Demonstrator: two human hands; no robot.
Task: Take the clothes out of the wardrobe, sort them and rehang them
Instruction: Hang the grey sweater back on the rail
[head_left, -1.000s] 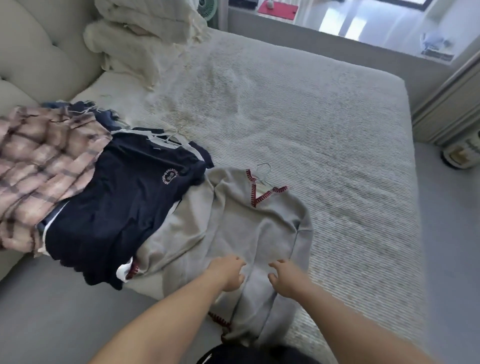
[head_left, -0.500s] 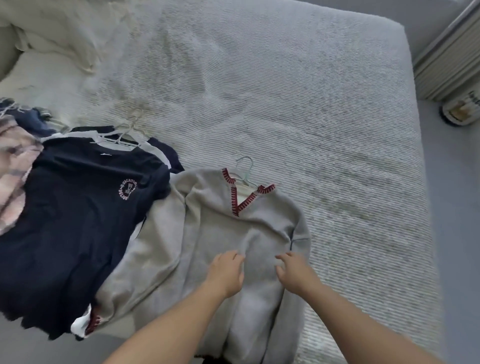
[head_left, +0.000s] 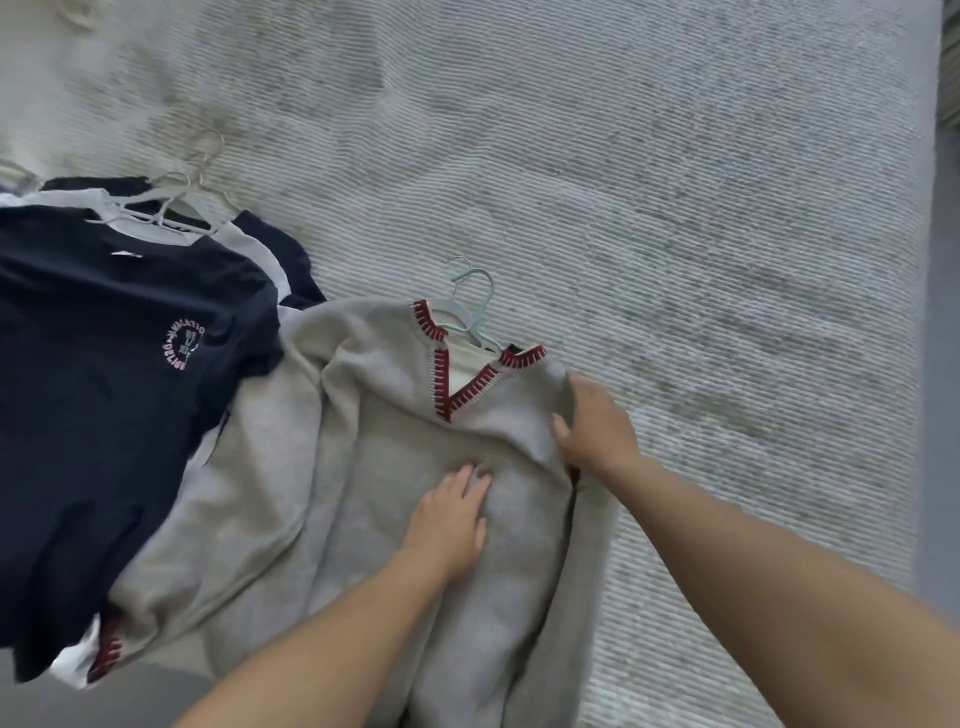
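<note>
Grey knit made up the sweater (head_left: 395, 467), which was spread flat on the bed (head_left: 675, 208) near the frame's centre, its red-stitched V-neck pointing toward twelve o'clock. A pale hanger (head_left: 470, 306) was seen protruding from the collar. The left hand (head_left: 449, 525) was laid flat on the sweater's chest, fingers straight, nothing grasped. The right hand (head_left: 595, 423) was placed on the shoulder at three o'clock of the collar, its fingers bent over the fabric edge; whether cloth was pinched could not be told. A navy shirt (head_left: 104, 389) on white hangers (head_left: 171, 208) was piled at nine o'clock, overlapping the sweater's sleeve.
</note>
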